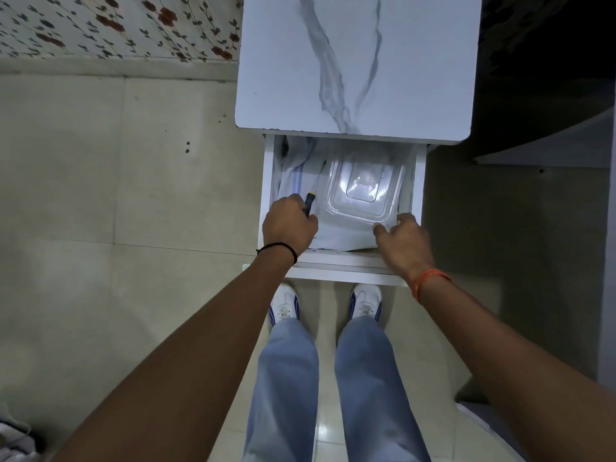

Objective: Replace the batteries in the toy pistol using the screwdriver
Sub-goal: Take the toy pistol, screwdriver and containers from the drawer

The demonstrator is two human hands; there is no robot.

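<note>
A screwdriver (315,186) with a black and yellow handle and a thin metal shaft lies in the open white drawer (268,181). My left hand (288,226) is closed around its handle, and the shaft points away from me. My right hand (401,240) rests at the near right corner of a clear plastic box (363,191) with a lid, fingers touching its edge. The box sits on white cloth (296,175) inside the drawer. No toy pistol or batteries are visible.
The drawer belongs to a small white cabinet with a marble-patterned top (353,61). Pale floor tiles (116,195) spread to the left; a dark piece of furniture (546,78) stands on the right. My legs and white shoes are under the drawer front.
</note>
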